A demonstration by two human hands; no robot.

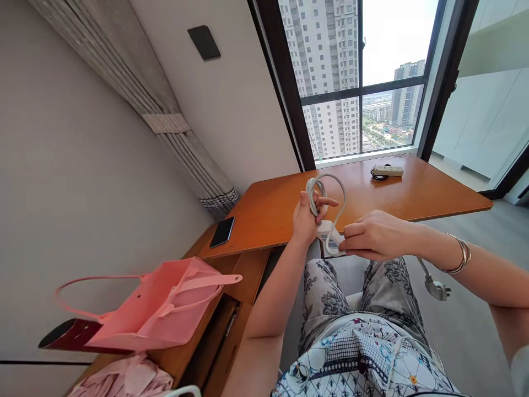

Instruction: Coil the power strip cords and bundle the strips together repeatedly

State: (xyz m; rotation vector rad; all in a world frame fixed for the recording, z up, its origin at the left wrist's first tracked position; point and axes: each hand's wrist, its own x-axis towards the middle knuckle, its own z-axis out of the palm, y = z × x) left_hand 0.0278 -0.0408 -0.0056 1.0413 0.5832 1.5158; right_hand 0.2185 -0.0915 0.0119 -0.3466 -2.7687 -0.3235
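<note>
My left hand [308,218] is closed around loops of a white power cord [342,193], its index finger pointing out to the right. A white power strip [328,234] hangs just below that hand, partly covered by the cord. My right hand [374,236] pinches the cord beside the lower end of the strip. Below my right forearm dangles the cord's plug [437,289], its prongs facing right. Both hands are above my lap, at the near edge of the brown table [273,207].
A second power strip [387,171] with a dark cord lies on the table's far right. A phone [222,232] rests at its left end. Left of me, a pink bag [165,303] and folded pink cloth [128,377] sit on a wooden cabinet. A window [359,94] is behind the table.
</note>
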